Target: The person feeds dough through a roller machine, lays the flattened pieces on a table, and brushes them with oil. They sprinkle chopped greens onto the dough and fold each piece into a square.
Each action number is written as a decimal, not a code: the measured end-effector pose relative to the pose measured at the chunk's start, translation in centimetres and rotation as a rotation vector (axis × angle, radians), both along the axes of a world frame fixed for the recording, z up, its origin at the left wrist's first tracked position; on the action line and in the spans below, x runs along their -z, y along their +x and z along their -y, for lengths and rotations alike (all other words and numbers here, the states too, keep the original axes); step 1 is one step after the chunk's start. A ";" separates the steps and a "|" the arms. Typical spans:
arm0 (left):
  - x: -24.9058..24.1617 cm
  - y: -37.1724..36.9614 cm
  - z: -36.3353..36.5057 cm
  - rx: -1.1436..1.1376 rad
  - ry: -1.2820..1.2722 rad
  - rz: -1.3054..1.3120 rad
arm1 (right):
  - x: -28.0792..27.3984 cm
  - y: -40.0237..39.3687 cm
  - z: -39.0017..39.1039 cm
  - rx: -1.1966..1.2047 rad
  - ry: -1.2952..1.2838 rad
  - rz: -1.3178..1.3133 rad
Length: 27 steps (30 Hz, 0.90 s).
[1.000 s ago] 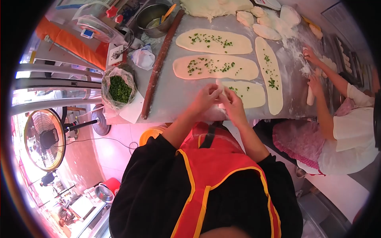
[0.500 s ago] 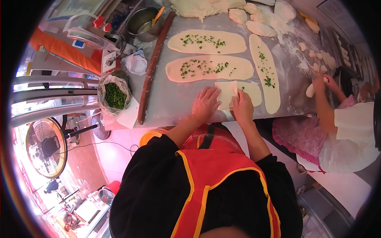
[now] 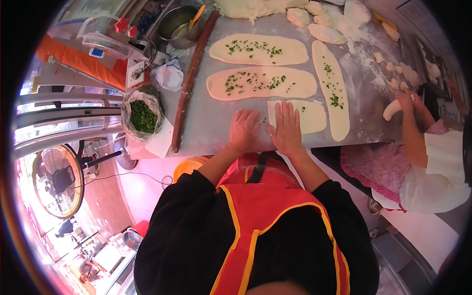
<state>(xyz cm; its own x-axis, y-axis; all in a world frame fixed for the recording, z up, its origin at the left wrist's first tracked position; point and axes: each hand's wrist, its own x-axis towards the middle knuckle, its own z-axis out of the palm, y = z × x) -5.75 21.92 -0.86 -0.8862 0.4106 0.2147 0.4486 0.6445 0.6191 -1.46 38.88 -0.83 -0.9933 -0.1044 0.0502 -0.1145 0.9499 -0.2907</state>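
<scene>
My right hand [image 3: 286, 129] lies flat, fingers stretched out, on the left part of a folded piece of dough [image 3: 312, 118]. A few green bits show on this piece's uncovered side. Just left of the dough, my left hand [image 3: 244, 131] rests palm down on the table, fingers spread and holding nothing. Beyond my hands are two long flat dough strips, a nearer one [image 3: 260, 92] and a farther one [image 3: 290, 58], both strewn with chopped greens. A third strip [image 3: 322, 54] with greens lies lengthwise to the right.
A rolling pin [image 3: 193, 81] lies on the table's left, beside a bag of chopped greens [image 3: 143, 116] and a metal pot [image 3: 178, 29]. More dough [image 3: 255, 7] and flour sit at the back. At right, a co-worker's hand [image 3: 405, 101] holds a dough piece [image 3: 391, 109].
My right hand has let go of the dough's folded edge and now presses flat on it. My left hand has slid left off the dough. The co-worker's dough piece has shifted slightly.
</scene>
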 end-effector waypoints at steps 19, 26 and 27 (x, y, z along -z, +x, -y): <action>3.0 -2.0 -1.9 0.072 0.065 -0.107 | -1.2 0.9 -1.8 -0.010 0.008 -0.007; 1.3 -2.2 -5.3 0.138 0.079 -0.073 | -2.0 0.7 -3.4 -0.056 -0.078 0.030; 1.7 -1.9 -4.7 0.188 0.028 -0.117 | -2.5 0.9 -3.7 -0.033 -0.104 0.011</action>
<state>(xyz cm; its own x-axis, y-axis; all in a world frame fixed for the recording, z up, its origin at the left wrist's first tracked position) -7.67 26.64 -2.53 -0.7631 0.5584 0.3254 0.6291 0.5265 0.5718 -0.60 42.57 1.66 -0.9899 -0.1321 0.0519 -0.1418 0.9103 -0.3889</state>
